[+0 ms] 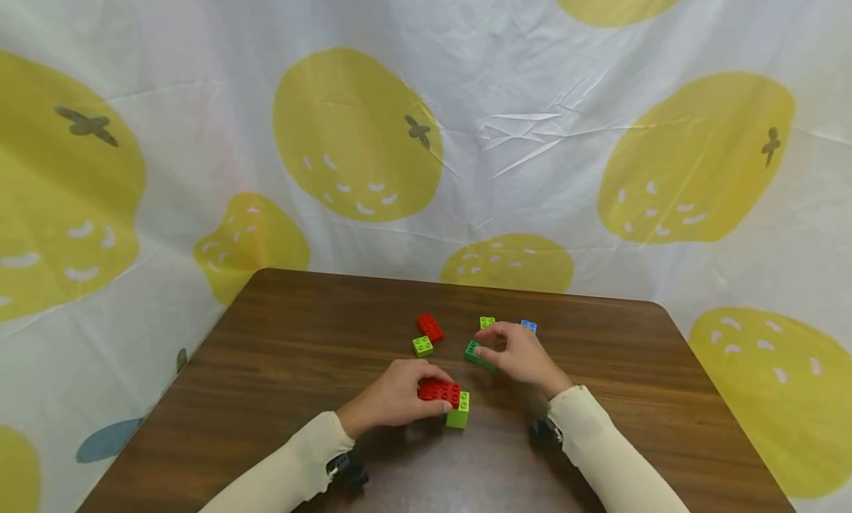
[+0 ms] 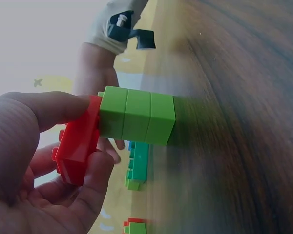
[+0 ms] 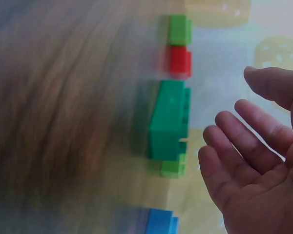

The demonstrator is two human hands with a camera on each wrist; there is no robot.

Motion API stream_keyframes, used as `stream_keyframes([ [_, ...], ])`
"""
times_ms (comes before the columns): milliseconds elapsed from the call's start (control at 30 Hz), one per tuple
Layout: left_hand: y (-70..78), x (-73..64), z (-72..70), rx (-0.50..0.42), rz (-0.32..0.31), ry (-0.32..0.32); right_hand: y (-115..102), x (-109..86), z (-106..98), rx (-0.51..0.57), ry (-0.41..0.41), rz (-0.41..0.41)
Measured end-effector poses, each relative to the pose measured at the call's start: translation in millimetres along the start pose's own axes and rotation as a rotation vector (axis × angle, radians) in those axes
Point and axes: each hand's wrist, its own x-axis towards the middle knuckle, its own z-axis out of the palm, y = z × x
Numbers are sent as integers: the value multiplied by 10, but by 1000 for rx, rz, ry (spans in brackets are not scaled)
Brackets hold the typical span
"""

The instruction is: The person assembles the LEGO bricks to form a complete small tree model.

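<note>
My left hand (image 1: 396,396) holds a red brick (image 1: 438,392) between thumb and fingers. That brick sits on one side of the top of an upright stack of three lime green bricks (image 2: 136,116), jutting out past it. The stack stands on the table. My right hand (image 1: 522,356) hovers with fingers spread and slightly bent over a dark green brick (image 3: 168,117). In the right wrist view there is a gap between its fingertips and that brick, and the palm holds nothing.
On the wooden table (image 1: 319,313), farther back, lie another red brick (image 1: 430,327), a lime green brick (image 1: 422,346), a second lime green brick (image 1: 487,322) and a blue brick (image 1: 529,325). A patterned curtain (image 1: 492,180) hangs behind the table.
</note>
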Motion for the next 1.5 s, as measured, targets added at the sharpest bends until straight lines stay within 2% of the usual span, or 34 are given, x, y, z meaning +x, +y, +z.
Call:
stream_keyframes([
  [233,-7,-7,-9,-11,0,0,109,123,11,-62,-28,12],
  [433,-23,-1,0,-13,11,5,187,194,37,-121,-86,21],
  [600,-18,-7,1,-23,12,-1,176,210,60,-155,-119,67],
  [900,-37,-11,8,-26,28,13,166,264,112,-228,-142,84],
  [1267,-35,-12,-1,-32,40,20,83,183,55,-188,-112,21],
  [1500,-48,-10,2,-38,36,15,-28,48,5,-144,-93,-82],
])
